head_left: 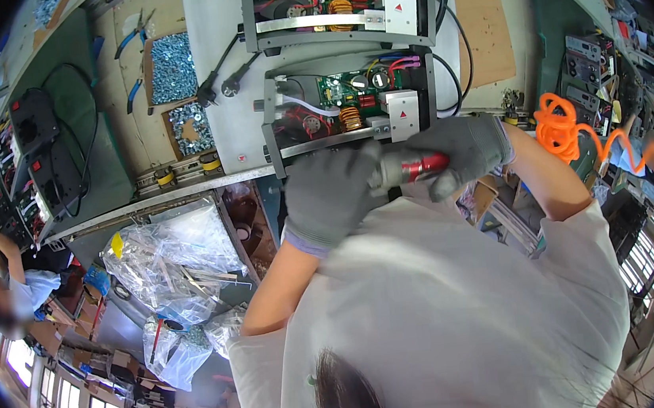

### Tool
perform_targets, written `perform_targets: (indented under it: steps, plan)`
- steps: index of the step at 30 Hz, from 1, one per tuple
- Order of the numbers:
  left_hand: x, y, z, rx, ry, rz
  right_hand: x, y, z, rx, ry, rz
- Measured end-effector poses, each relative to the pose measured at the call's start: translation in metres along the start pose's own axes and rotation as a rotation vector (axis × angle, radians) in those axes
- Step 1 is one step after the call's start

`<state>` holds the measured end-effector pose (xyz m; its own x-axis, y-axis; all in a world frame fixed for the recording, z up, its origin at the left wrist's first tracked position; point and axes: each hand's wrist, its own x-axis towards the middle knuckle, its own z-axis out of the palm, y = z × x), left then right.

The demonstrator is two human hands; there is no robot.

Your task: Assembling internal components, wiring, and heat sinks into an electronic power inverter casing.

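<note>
Both hands wear grey gloves and meet at the near side of an open-cased electrical unit (349, 106), with a green circuit board, a copper coil and a white plate. In my right hand (469, 149) is a red and grey power screwdriver (423, 166), lying sideways with its grey end to the left. My left hand (330, 196), slightly blurred, is curled closed beside that grey end. Whatever its fingers pinch is hidden. A second open-cased unit (338, 8) of the same kind stands just behind the first.
An orange coiled hose (562, 127) hangs at the right. Trays of small metal screws (173, 69) and blue-handled pliers (130, 41) lie to the left. Black power plugs (229, 87) rest beside the units. Clear plastic bags (177, 255) fill the lower left. Another person (13, 289) is at far left.
</note>
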<state>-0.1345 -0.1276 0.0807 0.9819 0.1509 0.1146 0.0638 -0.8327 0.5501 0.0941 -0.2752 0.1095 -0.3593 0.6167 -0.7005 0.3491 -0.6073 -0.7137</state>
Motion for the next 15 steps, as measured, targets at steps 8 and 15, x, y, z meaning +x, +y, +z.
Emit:
perform_targets:
  steps: [8, 15]
  plan:
    - [-0.046, -0.073, 0.031, 0.012, -0.015, -0.621, 0.028, 0.028, -0.042, -0.262, 0.220, 0.039]
    - [-0.049, -0.084, 0.055, -0.169, 0.020, -0.647, 0.050, 0.035, -0.057, -0.429, 0.129, 0.033]
